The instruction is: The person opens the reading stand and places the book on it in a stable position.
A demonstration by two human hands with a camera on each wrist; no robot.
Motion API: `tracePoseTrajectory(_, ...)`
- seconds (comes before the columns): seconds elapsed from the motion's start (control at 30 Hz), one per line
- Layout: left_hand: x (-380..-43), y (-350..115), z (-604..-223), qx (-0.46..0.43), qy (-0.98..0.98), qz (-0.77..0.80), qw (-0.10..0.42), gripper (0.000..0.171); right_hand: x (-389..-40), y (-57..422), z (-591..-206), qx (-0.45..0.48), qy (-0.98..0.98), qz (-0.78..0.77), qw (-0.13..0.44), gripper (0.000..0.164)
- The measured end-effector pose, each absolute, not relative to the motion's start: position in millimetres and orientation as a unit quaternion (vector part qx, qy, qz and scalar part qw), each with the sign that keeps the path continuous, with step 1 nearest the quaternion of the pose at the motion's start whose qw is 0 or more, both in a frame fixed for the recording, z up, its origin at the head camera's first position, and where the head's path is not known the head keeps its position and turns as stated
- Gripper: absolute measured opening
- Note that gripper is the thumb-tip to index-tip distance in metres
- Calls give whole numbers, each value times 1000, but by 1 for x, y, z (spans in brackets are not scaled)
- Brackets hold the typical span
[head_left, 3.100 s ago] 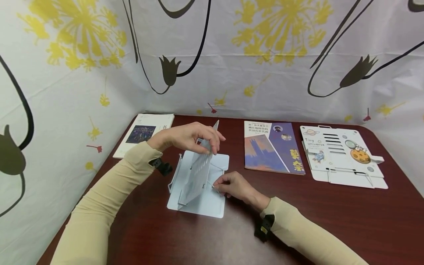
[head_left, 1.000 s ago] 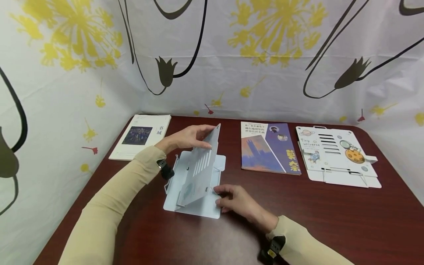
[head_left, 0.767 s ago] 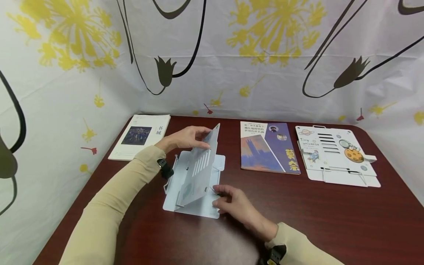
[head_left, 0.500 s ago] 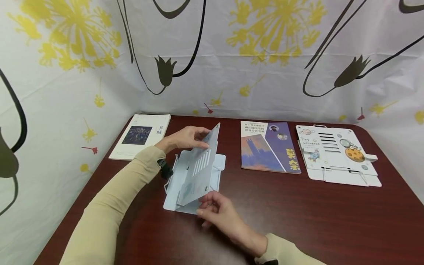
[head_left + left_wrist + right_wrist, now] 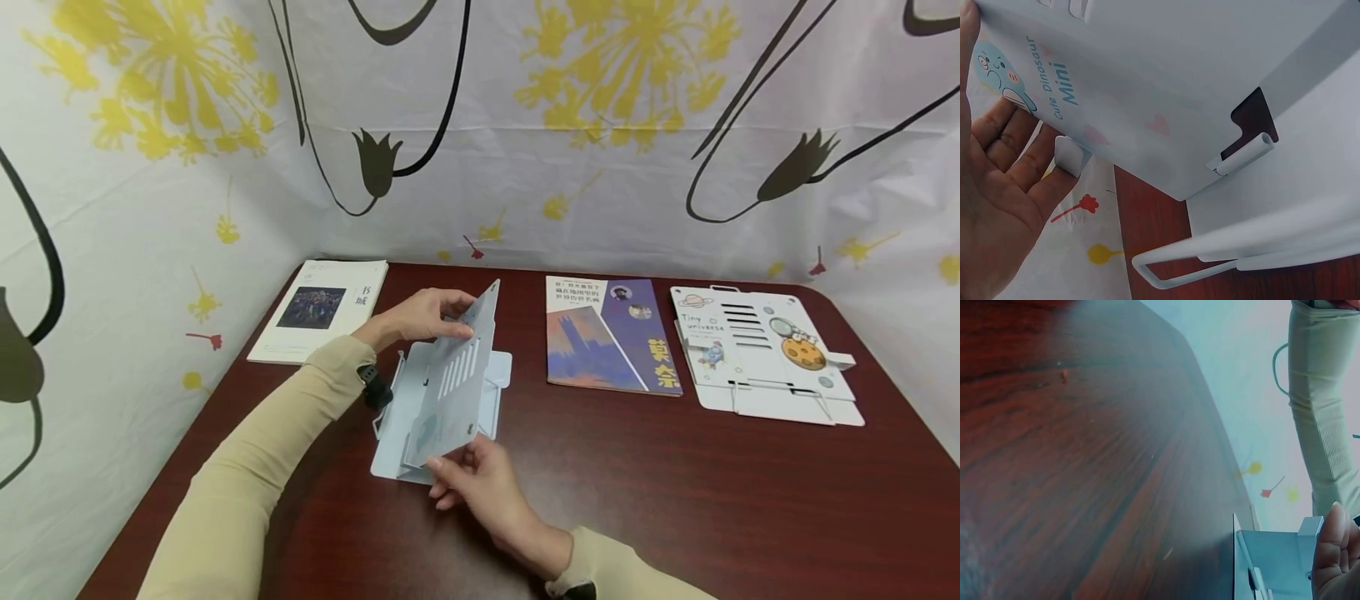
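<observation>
We spot a beige left sleeve, creased at the cuff | black strap there, boxy black block aboard | right sleeve matches, dark band partly visible | left hand, right hand both bare!

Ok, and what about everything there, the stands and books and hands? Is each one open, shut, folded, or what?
Blue stand: partly open, its plate tilted up above its base
White stand: folded down, nearly flat
White book: closed, lying flat
Purple book: closed, lying flat
Left hand: gripping the plate's upper part
Right hand: pinching the plate's lower edge
</observation>
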State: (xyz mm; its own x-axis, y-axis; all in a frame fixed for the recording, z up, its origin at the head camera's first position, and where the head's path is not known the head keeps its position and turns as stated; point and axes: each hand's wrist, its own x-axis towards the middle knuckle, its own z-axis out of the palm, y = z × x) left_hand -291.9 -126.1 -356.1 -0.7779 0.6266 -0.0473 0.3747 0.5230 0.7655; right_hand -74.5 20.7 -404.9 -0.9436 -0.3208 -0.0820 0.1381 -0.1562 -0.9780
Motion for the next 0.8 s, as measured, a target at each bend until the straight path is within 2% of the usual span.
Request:
tracePoseTrajectory(0.27,-294,-134,-357,259,867,406,131,54,-82,31,-403,-41,626,-768,129,19)
tracePoseTrajectory(0.6,-297,-147,-362,202,873,435,89,57,-102,46,-403,-14,649,-756,83,17)
tracePoseTrajectory(0.8,-296,-155,-363,164,874,452,70,60,-115,54,-401,16,642,-765,45,10)
